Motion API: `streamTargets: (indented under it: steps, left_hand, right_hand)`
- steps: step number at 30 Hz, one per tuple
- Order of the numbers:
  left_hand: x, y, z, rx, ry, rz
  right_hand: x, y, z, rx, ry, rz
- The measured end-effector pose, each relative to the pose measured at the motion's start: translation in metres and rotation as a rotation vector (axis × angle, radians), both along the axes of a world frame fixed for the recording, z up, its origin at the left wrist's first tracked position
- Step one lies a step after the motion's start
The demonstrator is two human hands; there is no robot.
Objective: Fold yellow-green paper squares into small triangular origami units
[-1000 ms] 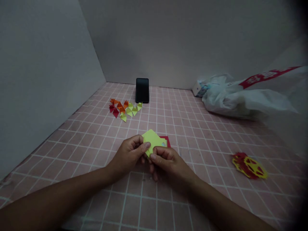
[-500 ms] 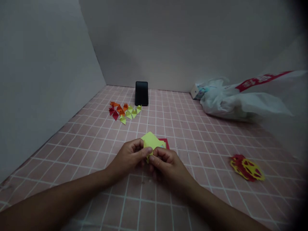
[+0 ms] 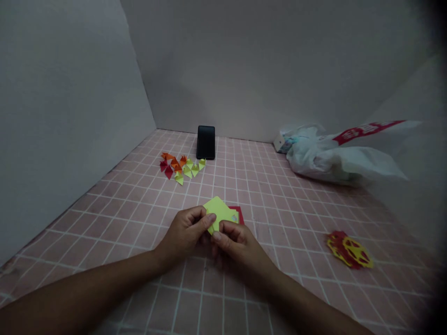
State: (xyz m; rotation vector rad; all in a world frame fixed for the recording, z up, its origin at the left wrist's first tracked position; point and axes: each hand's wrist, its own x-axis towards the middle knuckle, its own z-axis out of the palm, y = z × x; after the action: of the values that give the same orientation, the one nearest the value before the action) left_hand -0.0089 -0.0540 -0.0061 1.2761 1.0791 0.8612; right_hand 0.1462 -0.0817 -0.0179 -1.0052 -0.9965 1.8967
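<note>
Between my two hands is a piece of yellow paper (image 3: 217, 209), its pointed upper corner facing away from me. My left hand (image 3: 186, 228) pinches its left edge between thumb and fingers. My right hand (image 3: 237, 239) grips the lower right edge, thumb near the bottom corner. Fingertips hide the lower part of the paper. Just behind my right fingers, more yellow paper and a red sheet (image 3: 240, 215) lie on the table.
Several small folded paper pieces (image 3: 177, 166) in red, orange and yellow sit at the back left, near a leaning black phone (image 3: 206, 142). A white plastic bag (image 3: 317, 158) and a small box (image 3: 280, 143) are at the back right. Red and yellow cut-out shapes (image 3: 350, 250) lie at the right.
The yellow paper appears flatter, with more of its face showing, and my right fingers have shifted slightly along its lower edge. The whole view has tilted up a little.
</note>
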Motion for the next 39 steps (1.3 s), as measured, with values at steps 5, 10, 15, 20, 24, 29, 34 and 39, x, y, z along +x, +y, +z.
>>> streamTargets:
  steps: [5,10,15,20,24,29,34,39]
  left_hand:
    - [0.000,-0.002,-0.001,0.033,0.025,-0.020]
    - [-0.001,-0.001,0.000,-0.023,0.026,-0.010]
    - [-0.006,0.005,0.002,0.176,0.059,0.084]
    - [-0.014,0.016,0.006,0.783,0.179,-0.058]
    - [-0.016,0.018,0.009,0.988,0.269,-0.176]
    - [-0.010,0.010,0.007,0.598,0.168,-0.041]
    - [0.000,0.001,-0.001,-0.034,-0.123,-0.044]
    - [0.003,0.001,-0.003,-0.182,-0.158,-0.071]
  right_hand:
    - [0.001,0.001,-0.001,-0.009,-0.022,0.012]
    - [0.003,0.001,0.002,-0.063,0.057,0.030]
    - [0.007,0.006,0.000,-0.109,0.174,0.039]
    - [0.017,0.014,0.004,-0.221,0.287,0.088]
    - [0.020,0.014,0.008,-0.259,0.296,0.200]
    - [0.016,0.012,0.005,-0.068,0.115,0.041]
    - [0.012,0.013,0.004,0.198,-0.107,-0.108]
    - [0.013,0.014,0.006,0.158,-0.144,-0.162]
